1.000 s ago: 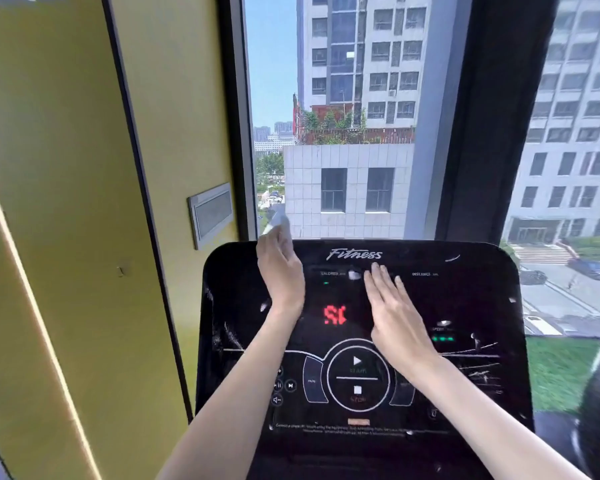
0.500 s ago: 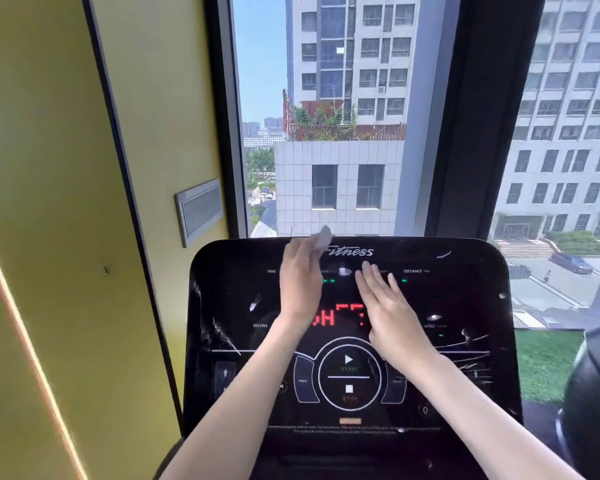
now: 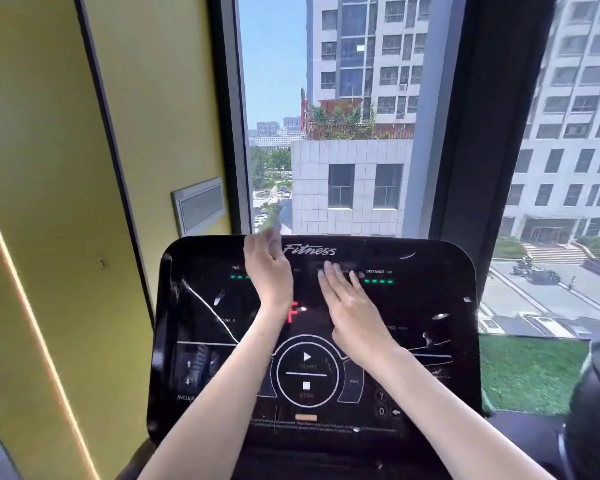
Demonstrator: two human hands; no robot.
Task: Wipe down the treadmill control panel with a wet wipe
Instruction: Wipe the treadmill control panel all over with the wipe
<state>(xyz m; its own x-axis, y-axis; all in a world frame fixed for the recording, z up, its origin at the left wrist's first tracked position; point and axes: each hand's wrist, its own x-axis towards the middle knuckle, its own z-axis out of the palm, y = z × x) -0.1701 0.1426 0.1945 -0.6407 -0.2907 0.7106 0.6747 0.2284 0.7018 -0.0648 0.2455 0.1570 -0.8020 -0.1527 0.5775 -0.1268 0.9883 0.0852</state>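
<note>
The left hand [image 3: 269, 268] presses a wet wipe [image 3: 272, 225] against the top edge of the black control panel [image 3: 430, 306], fingers curled over it, the wipe blurred above the knuckles. The right hand [image 3: 349, 306] lies flat and open on the panel, holding nothing.

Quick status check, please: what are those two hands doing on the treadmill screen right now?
Left hand gripping wet wipe at the control panel top edge. Right hand open, flat on the panel. Streaks visible on the panel. Nothing in the way.
</note>
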